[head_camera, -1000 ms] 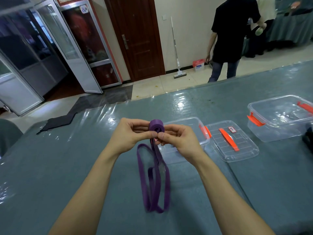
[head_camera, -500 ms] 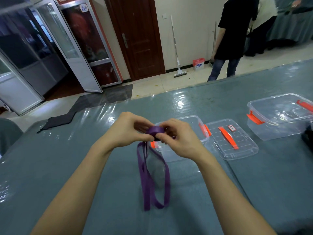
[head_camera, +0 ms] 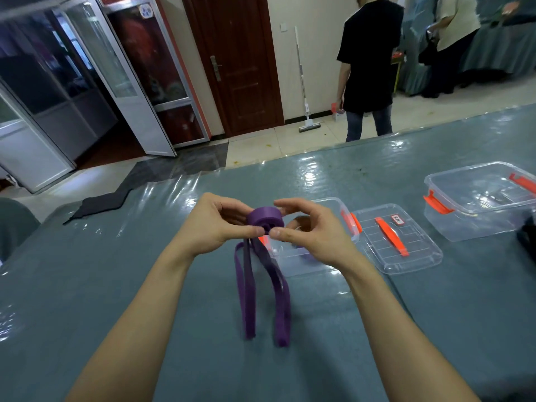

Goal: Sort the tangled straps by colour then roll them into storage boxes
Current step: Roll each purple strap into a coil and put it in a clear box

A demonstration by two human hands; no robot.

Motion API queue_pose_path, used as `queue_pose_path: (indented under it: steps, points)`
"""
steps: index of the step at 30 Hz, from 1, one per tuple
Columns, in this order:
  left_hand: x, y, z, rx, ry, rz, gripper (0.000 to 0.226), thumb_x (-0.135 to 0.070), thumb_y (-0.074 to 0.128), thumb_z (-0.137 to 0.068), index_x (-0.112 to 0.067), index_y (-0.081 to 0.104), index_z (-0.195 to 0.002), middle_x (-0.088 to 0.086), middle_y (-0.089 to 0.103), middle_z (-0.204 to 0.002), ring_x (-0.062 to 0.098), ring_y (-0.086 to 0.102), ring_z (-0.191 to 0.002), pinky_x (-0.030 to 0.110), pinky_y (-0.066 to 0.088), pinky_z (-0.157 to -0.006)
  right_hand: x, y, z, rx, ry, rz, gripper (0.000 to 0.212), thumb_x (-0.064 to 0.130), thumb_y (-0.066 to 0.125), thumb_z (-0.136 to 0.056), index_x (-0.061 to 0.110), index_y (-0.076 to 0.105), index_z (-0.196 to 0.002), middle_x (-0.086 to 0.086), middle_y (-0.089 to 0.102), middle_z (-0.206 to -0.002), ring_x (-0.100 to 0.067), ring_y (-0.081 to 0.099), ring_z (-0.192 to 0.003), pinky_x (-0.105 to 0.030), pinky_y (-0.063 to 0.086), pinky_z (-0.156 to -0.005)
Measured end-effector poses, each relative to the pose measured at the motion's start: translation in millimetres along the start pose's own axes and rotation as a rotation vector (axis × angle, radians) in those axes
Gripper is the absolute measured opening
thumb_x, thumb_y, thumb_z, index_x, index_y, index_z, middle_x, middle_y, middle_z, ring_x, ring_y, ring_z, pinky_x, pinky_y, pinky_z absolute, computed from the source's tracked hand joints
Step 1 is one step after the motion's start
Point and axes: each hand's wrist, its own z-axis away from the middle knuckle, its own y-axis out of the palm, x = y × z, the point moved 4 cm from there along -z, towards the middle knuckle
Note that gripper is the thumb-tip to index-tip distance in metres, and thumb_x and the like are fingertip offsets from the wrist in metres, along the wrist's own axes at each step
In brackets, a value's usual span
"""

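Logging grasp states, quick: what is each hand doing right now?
Left hand: closed, pinching the rolled end of the purple strap.
Right hand: closed on the same roll, thumb against it, fingers curled over it.

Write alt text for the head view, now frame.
The left hand and right hand hold a partly rolled purple strap over a grey-green table, its loose loops hanging down. Behind them sit an open clear storage box, a lid with an orange handle, and a second clear box further right.
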Motion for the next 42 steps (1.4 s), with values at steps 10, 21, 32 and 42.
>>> queue_pose_path:
  steps: [10, 21, 32, 42]
  points:
    - [-12.5, 1.0, -5.7, 0.151, -0.049, -0.026, 0.041, -0.017, 0.100, -0.075, -0.020, 0.087, -0.113, 0.008, 0.086, -0.107, 0.026, 0.083, -0.105, 0.038, 0.066, -0.098, -0.9, 9.5, 2.7, -0.047, -0.030, -0.199, 0.028, 0.014, 0.090, -0.080, 0.001, 0.074, -0.100, -0.016, 0.072, -0.067, -0.021, 0.065, -0.054, -0.025, 0.054, -0.061]
    - [-3.1, 14.2, -1.5, 0.098, -0.092, -0.300, 0.030, -0.010, 0.102, -0.073, -0.014, 0.088, -0.099, 0.000, 0.085, -0.087, 0.017, 0.084, -0.084, 0.040, 0.069, -0.086, -0.3, -3.4, 2.1, 0.000, -0.047, 0.389, 0.044, 0.043, 0.097, -0.074, 0.037, 0.079, -0.114, 0.011, 0.071, -0.104, -0.015, 0.070, -0.068, -0.036, 0.060, -0.069]
    - [-14.4, 7.3, -8.6, 0.264, -0.098, -0.513, 0.028, -0.020, 0.102, -0.072, -0.026, 0.088, -0.095, -0.008, 0.084, -0.083, 0.010, 0.083, -0.081, 0.046, 0.069, -0.085, 11.5, 7.8, 4.4, 0.059, -0.147, 0.595, 0.034, 0.043, 0.092, -0.083, 0.029, 0.078, -0.111, 0.015, 0.069, -0.101, -0.008, 0.069, -0.073, -0.026, 0.057, -0.074]
    - [2.6, 11.0, 4.9, -0.045, -0.039, 0.116, 0.040, -0.017, 0.097, -0.067, -0.019, 0.087, -0.106, 0.009, 0.086, -0.104, 0.024, 0.083, -0.102, 0.035, 0.066, -0.095, -2.7, -3.4, 3.2, -0.119, -0.045, -0.213, 0.014, 0.009, 0.078, -0.097, 0.010, 0.069, -0.109, -0.013, 0.081, -0.087, -0.024, 0.078, -0.071, -0.031, 0.062, -0.074]
